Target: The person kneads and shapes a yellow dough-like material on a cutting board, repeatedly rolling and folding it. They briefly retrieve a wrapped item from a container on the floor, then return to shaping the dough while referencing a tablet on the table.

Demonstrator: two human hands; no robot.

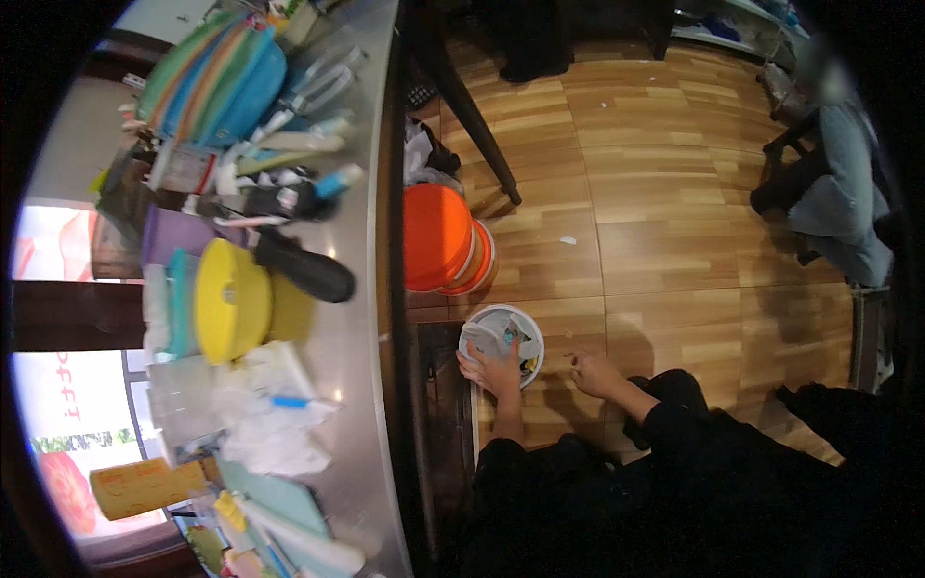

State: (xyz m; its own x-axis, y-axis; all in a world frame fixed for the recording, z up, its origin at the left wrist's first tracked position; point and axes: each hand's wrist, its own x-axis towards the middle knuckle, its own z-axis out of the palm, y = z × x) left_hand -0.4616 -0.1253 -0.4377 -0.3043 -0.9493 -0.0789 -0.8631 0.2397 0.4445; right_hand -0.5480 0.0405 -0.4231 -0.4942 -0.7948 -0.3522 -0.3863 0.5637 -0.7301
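Note:
My left hand [491, 369] is at a small white bin [535, 337] on the wooden floor, its fingers gripping crumpled, pale, bag-like material [482, 336]. Bits of rubbish show inside the bin, including something small and yellow. To the right of the bin, my right hand [594, 374] is above the floor with its index finger extended, the others loosely curled and nothing visible in them. Both forearms come from dark sleeves at the lower edge.
A steel worktop [352, 376] on the left carries stacked coloured bowls, tools and paper. Orange tubs [434, 234] stand beside it behind the bin, near a dark table leg [496, 169]. A stool draped in grey cloth [838, 193] is at right. Small scraps lie on the floor.

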